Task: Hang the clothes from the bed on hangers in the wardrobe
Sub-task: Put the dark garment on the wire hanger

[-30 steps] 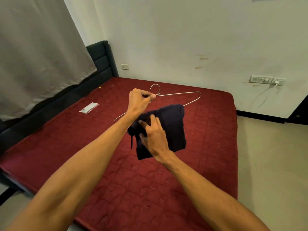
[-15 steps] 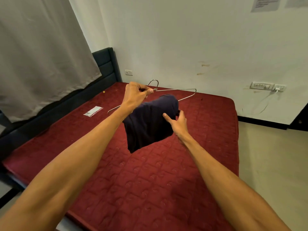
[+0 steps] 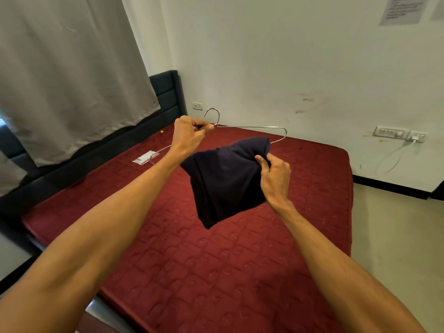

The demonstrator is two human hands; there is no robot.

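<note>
A white wall (image 3: 288, 56) faces the view. High on the wall at its right end hangs a printed sheet (image 3: 400, 9). Low on it sit a socket (image 3: 197, 106), brown stains (image 3: 306, 102), a switch panel (image 3: 390, 133) and a plugged charger (image 3: 415, 138) with a cable (image 3: 394, 159) drooping. A black skirting (image 3: 389, 186) runs along the wall's foot, above the pale floor (image 3: 396, 236). Left of the wall hangs a grey curtain (image 3: 72, 80). A white packet (image 3: 144, 157) lies well out from the wall.

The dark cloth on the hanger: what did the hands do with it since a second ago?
The right hand let go of the dark cloth near its middle, moved right along the hanger, and now pinches the cloth's right end. The cloth is spread wider than before. The left hand still grips the hanger just under the hook, and the small packet still lies on the bed.
</note>
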